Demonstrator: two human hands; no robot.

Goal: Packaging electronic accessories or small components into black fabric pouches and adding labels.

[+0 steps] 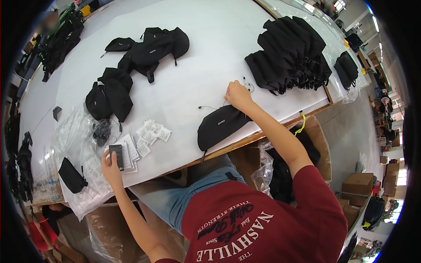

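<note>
My left hand grips a small black hang tag at the table's near edge, thumb on its face. Beside it lies a stack of white cards. Closed in a pinch, my right hand is above the far edge of a black zip pouch. A thin black string shows at its fingers, with a loop beyond them. Another thin string with a small dark end lies just left of that hand. The pouch lies flat near the front edge, its zip pull hanging over.
Loose white labels lie right of the cards. Clear plastic bags cover the table's left side, with a black pouch on them. More black pouches lie farther back. A pile of black pouches is at the far right.
</note>
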